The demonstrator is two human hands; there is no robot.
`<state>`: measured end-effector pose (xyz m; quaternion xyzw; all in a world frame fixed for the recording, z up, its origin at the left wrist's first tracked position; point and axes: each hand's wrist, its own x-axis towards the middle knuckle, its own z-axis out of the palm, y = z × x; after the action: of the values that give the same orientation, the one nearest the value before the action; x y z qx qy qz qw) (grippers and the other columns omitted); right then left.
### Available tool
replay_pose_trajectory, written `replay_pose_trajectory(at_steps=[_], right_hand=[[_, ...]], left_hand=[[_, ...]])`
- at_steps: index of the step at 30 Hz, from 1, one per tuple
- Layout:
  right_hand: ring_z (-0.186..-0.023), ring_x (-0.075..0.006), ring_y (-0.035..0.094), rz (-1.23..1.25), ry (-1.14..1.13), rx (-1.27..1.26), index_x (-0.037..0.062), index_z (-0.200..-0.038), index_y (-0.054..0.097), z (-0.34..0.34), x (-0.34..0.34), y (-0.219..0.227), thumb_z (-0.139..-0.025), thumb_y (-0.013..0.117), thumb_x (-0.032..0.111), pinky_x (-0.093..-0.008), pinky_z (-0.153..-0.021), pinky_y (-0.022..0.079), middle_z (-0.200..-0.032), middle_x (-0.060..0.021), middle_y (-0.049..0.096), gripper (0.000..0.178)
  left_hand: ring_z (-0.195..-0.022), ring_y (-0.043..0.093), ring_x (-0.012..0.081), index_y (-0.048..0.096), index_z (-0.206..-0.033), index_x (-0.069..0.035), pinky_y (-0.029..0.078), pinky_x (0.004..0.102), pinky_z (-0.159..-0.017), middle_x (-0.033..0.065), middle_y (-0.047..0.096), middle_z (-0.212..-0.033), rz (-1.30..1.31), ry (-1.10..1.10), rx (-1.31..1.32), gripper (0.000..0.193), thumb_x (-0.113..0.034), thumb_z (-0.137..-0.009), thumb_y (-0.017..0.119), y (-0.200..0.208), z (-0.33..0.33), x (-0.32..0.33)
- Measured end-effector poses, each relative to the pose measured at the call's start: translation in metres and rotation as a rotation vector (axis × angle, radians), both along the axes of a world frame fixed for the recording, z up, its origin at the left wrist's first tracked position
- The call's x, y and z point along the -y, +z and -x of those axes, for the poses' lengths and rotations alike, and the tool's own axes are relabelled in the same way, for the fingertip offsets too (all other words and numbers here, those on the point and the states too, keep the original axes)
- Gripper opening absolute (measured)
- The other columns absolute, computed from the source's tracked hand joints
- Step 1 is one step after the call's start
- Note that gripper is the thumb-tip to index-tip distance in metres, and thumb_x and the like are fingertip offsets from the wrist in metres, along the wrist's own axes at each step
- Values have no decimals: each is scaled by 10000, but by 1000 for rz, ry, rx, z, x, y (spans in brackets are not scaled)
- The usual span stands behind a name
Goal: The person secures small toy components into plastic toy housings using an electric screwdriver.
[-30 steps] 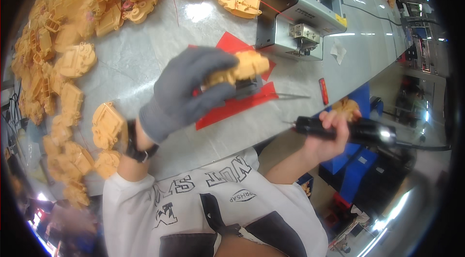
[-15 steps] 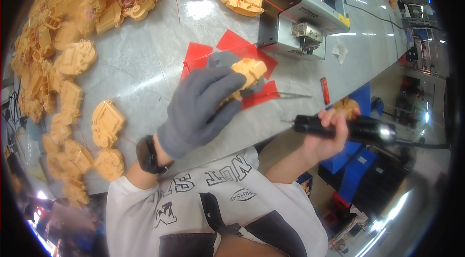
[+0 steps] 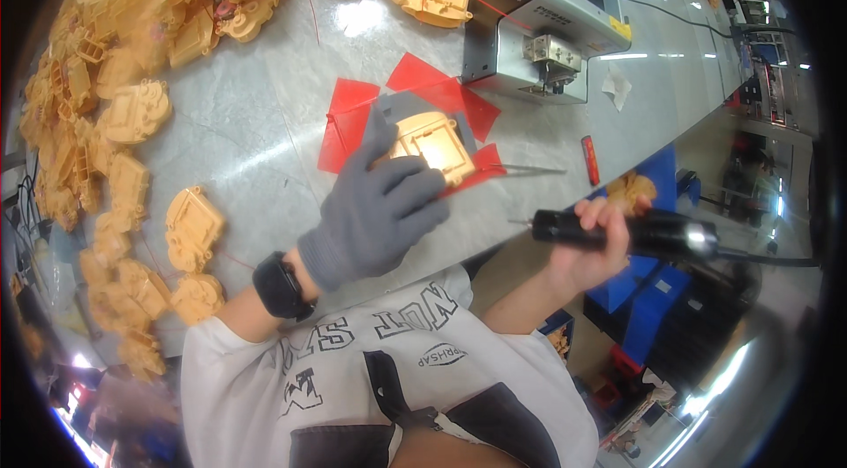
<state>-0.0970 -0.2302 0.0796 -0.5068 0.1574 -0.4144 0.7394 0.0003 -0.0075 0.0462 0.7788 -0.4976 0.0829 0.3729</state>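
Note:
My left hand, in a grey glove, grips a yellow plastic housing by its near left side, thumb and fingers around its edge. The housing lies face up over a dark grey block, which it mostly hides. Red sheets or tape surround the block on the table. My right hand, bare, is closed around a black electric screwdriver at the table's near edge. Its thin bit points left, apart from the housing.
Many yellow housings are heaped along the left and far left, some with red wires. A grey bench machine stands beyond the red sheets. A red marker-like stick, tweezers and white tissue lie at right.
My left hand has turned the housing from tilted on edge to flat and brought it down over the grey block. My right hand with the screwdriver has barely moved.

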Motion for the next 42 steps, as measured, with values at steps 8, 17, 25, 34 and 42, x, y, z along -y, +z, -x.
replay_pose_trajectory(at_steps=[8,17,25,34,42], right_hand=[[-565,-145,459,-23,13,-4,51,-1215,391,0,-7,0,-786,515,37,-302,-598,382,-731,-32,474,447],[-560,-142,450,-11,2,10,51,-1210,398,4,-9,4,-781,512,35,-301,-589,377,-711,-32,461,444],[-553,-139,442,0,-11,20,51,-1209,398,8,-12,9,-781,512,44,-300,-593,379,-689,-30,441,444],[-545,-138,438,16,-20,30,36,-1210,392,11,-12,8,-779,510,47,-300,-589,383,-688,-34,434,446],[-547,-142,441,9,-21,11,33,-1211,391,7,-13,7,-775,516,55,-302,-588,384,-693,-34,437,454]], left_hand=[[-873,565,226,618,-778,-151,459,438,-845,33,566,-926,113,139,226,221,-110,-572,687,-22,20,8],[-947,539,236,633,-776,-158,382,537,-939,18,558,-976,41,139,204,201,-160,-586,699,-23,18,3],[-993,523,249,618,-810,-151,333,587,-978,18,546,-1017,42,112,265,239,-203,-593,704,-30,15,-1],[-1103,484,322,500,-1157,-66,294,557,-1005,162,468,-1189,264,284,-116,621,-333,-645,726,-1,5,3],[-1104,461,333,449,-1259,-91,293,519,-1014,139,481,-1180,-156,341,-124,879,-365,-510,816,2,-6,4]])
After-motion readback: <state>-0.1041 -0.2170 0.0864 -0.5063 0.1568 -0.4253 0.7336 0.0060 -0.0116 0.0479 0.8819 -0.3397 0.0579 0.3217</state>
